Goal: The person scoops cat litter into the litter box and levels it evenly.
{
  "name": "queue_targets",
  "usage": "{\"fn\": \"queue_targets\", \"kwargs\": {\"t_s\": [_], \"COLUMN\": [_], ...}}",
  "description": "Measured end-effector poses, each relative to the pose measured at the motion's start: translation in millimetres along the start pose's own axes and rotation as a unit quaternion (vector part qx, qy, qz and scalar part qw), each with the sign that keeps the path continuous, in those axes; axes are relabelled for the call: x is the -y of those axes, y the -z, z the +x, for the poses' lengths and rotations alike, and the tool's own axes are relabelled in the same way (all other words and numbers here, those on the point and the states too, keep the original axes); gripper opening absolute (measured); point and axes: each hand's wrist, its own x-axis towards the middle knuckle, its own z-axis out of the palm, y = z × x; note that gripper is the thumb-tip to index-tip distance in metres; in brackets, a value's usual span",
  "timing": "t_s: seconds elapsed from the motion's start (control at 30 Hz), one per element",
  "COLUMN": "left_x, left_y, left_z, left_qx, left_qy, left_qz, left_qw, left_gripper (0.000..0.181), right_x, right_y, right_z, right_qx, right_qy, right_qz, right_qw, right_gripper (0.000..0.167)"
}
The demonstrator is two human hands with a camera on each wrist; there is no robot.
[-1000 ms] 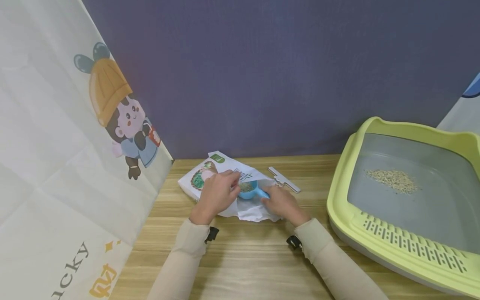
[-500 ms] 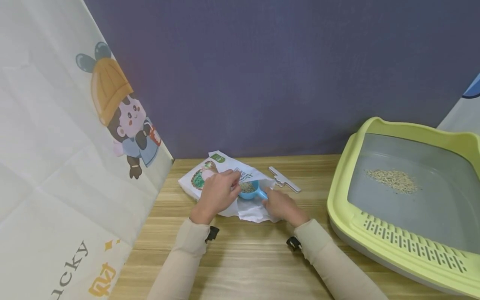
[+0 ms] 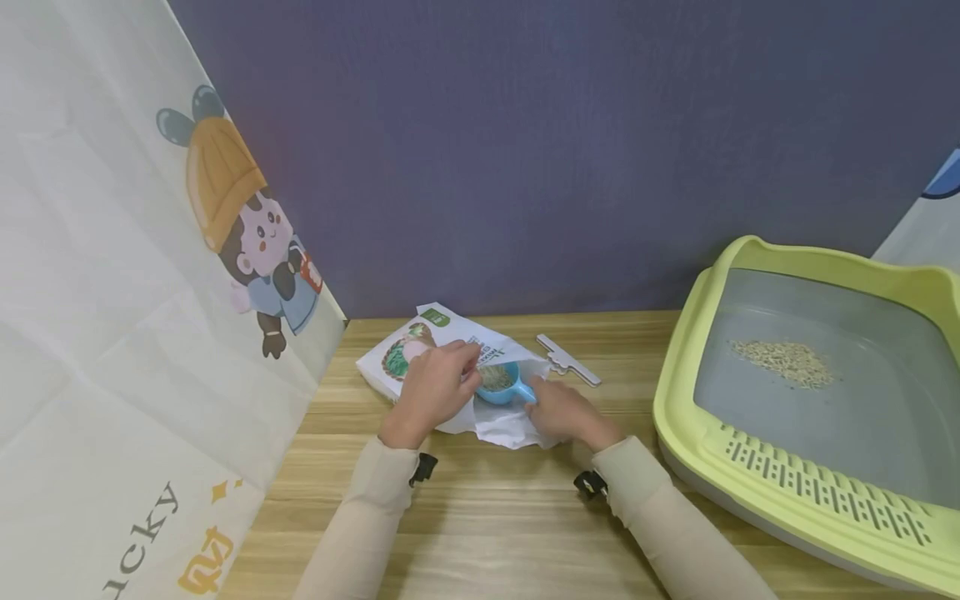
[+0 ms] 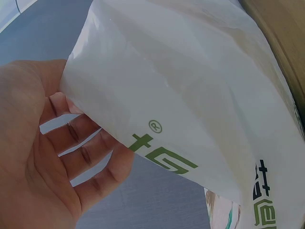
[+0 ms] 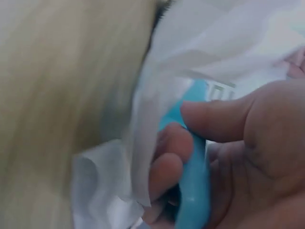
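The scoop sits in the mouth of the bag, near the back edge of the table, toward its left back corner. It looks like light, stiff, smooth plastic; the handle, which the right hand grips, seems the best hold, kept level because loose pellets could spill. The bag looks soft and floppy, likely heavier at its filled end; the left hand pinches its thin upper edge, a sensible hold.
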Motion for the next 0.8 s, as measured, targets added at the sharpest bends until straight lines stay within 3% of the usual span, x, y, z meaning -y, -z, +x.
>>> {"fn": "queue_targets", "kwargs": {"t_s": [0.33,0.57,0.8], "left_x": [-0.4,0.2,1.2], "left_y": [0.5,0.6,0.5], "left_z": [-0.7,-1.1,-0.9], "left_qx": [0.006,0.004,-0.004], "left_qy": [0.005,0.007,0.002], "left_qz": [-0.001,-0.005,-0.007], "left_qw": [1.0000,1.0000,1.0000], "left_gripper": [0.021,0.022,0.023], "right_x": [4,6,3], "right_y": [28,39,47], "right_z": [-13.7,-18.8,-22.8], "right_qx": [0.023,0.001,0.006], "right_qy": [0.030,0.032,0.030], "right_qz": [-0.003,-0.044,-0.030], "right_qw": [0.9993,0.9985,0.9991], "right_gripper": [0.009,0.014,0.025]}}
